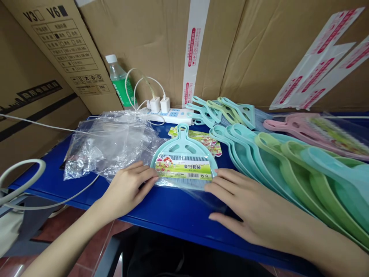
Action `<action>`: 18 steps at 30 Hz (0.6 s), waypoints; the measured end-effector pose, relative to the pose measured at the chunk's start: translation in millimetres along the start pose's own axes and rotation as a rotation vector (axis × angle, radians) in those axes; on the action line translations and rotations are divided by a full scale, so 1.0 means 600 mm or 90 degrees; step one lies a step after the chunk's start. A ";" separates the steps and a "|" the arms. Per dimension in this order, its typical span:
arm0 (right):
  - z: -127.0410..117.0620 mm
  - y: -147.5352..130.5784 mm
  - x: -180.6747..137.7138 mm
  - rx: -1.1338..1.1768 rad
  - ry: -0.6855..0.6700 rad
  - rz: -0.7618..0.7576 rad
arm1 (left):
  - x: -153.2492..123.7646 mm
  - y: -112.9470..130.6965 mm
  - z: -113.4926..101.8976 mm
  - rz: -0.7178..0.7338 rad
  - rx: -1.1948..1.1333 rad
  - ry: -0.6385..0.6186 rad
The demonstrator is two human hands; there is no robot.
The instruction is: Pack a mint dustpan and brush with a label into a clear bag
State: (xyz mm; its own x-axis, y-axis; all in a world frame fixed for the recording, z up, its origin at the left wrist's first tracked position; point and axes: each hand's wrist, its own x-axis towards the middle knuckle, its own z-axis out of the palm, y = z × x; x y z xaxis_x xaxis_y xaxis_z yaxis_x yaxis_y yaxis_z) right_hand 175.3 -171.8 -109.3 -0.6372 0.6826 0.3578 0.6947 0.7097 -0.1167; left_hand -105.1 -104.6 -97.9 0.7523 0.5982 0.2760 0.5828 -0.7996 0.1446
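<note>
Both hands lie flat, fingers spread, on the glossy blue worktop (173, 211). The left hand (127, 188) and right hand (245, 204) press the clear film around a teal plastic dustpan set (184, 161), beside crinkled plastic bags (106, 142).

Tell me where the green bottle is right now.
The green bottle stands at the back left of the blue table, against the cardboard boxes, just left of the power strip.

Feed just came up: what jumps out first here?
Both hands, left hand and right hand, lie flat on a bagged teal dustpan-and-brush set at the blue table front edge. A row of overlapping teal and green dustpans fans right; crumpled clear plastic bags lie left.
</note>
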 end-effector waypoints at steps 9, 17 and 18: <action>0.007 0.003 0.005 -0.033 0.069 0.035 | 0.006 -0.007 -0.005 -0.028 -0.040 -0.055; 0.020 -0.008 0.010 -0.058 0.155 0.142 | 0.012 -0.010 0.001 -0.048 -0.025 -0.071; 0.022 -0.009 0.010 -0.069 0.167 0.142 | 0.013 -0.010 0.002 -0.056 -0.026 -0.072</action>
State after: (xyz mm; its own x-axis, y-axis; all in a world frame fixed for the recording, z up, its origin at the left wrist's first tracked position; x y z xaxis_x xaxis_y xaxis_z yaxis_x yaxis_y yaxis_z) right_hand 163.1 -169.2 -118.6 -0.3679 0.7408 0.5620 0.8478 0.5155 -0.1245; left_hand -102.2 -95.2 -97.7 0.7302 0.6661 0.1522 0.6364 -0.7441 0.2031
